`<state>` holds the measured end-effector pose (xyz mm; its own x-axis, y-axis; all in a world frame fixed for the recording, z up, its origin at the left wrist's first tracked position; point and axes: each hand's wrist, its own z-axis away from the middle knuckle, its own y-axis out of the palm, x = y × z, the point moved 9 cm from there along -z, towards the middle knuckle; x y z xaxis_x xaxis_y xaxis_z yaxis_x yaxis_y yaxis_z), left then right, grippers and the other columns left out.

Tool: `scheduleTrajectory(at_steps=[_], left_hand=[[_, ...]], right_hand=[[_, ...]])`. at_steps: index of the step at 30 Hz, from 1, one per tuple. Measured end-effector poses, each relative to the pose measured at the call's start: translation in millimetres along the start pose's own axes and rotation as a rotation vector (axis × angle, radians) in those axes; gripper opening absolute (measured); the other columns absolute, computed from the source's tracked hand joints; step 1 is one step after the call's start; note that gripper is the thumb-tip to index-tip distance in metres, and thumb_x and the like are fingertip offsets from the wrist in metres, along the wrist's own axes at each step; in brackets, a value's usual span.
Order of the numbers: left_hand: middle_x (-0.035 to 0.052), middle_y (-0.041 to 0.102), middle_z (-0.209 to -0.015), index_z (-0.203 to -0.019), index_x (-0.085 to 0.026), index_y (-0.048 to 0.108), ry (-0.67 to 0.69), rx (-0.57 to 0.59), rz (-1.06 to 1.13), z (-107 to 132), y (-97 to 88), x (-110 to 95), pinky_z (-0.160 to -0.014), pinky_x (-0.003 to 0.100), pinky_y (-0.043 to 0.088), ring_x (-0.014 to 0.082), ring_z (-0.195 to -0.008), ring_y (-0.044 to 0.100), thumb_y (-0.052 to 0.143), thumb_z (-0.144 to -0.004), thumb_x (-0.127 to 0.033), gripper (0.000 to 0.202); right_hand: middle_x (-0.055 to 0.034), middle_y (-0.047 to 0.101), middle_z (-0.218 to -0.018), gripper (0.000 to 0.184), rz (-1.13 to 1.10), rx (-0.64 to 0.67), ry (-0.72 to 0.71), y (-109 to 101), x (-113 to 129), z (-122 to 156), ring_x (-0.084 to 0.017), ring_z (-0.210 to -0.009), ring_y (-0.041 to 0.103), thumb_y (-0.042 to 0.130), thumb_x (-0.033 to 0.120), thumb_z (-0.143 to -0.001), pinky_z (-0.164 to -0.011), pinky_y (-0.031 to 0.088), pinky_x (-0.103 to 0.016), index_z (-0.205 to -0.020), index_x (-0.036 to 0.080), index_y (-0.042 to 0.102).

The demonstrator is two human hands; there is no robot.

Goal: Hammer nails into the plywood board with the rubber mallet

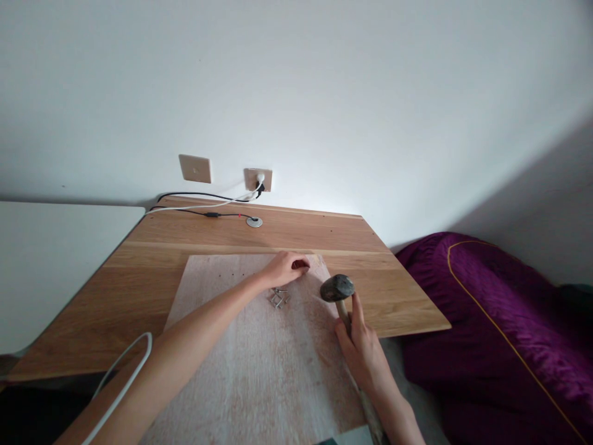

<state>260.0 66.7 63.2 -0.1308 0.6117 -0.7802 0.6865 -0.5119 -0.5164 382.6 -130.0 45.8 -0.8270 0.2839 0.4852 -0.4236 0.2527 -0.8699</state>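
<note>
A pale plywood board (259,364) lies on the wooden desk (185,238). My left hand (285,269) rests curled near the board's far edge, fingertips pinched together on something too small to make out. A small pile of metal nails (278,298) lies on the board just below that hand. My right hand (364,349) grips the wooden handle of a hammer (338,289), index finger stretched along it. The dark hammer head hovers at the board's right side, a short way right of my left hand.
A white cable (123,364) loops over the desk's near left. Black and white cords (199,204) run to a wall socket (257,179) at the back. A purple bed cover (500,334) lies right of the desk. A white surface (50,259) adjoins on the left.
</note>
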Motion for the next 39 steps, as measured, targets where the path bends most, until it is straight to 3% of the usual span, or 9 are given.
scheduleTrajectory(at_steps=[19,26,35,39], left_hand=[[0.0044,0.08,-0.092,-0.093,-0.017,0.077,0.007,0.026,0.004,0.2,2.4,-1.3,-0.076,0.026,0.051,0.0191,-0.083,0.073,0.064,-0.082,-0.006,0.02],[0.0076,0.076,-0.099,-0.094,-0.017,0.076,0.098,0.037,-0.173,3.0,8.1,-8.4,-0.088,0.031,0.053,0.0232,-0.096,0.071,0.063,-0.076,-0.001,0.027],[0.0062,0.076,-0.097,-0.103,-0.017,0.074,0.055,0.028,-0.071,3.4,7.8,-0.5,-0.081,0.03,0.054,0.0214,-0.089,0.072,0.06,-0.079,0.001,0.032],[0.0081,0.072,-0.106,-0.104,-0.018,0.075,0.069,-0.017,-0.214,5.2,3.1,-6.1,-0.095,0.037,0.053,0.0261,-0.106,0.069,0.065,-0.078,-0.002,0.033]], right_hand=[[-0.0135,0.078,-0.091,0.073,0.008,0.014,0.013,0.6,-1.5,-0.2,-0.029,-0.079,0.077,0.032,0.036,-0.106,-0.069,0.051,-0.035,-0.168,0.003,0.014],[-0.0126,0.078,-0.086,0.075,0.011,-0.01,-0.014,0.3,-0.5,-0.3,-0.03,-0.075,0.077,0.033,0.038,-0.105,-0.068,0.053,-0.035,-0.167,0.0,0.015],[-0.0142,0.079,-0.093,0.075,-0.003,-0.009,-0.011,0.3,-1.2,-0.5,-0.029,-0.081,0.077,0.034,0.036,-0.105,-0.072,0.053,-0.035,-0.168,0.002,0.014],[-0.0147,0.078,-0.091,0.075,-0.001,-0.003,-0.003,1.8,-2.7,-1.0,-0.031,-0.079,0.076,0.032,0.038,-0.106,-0.071,0.053,-0.037,-0.168,0.001,0.014]])
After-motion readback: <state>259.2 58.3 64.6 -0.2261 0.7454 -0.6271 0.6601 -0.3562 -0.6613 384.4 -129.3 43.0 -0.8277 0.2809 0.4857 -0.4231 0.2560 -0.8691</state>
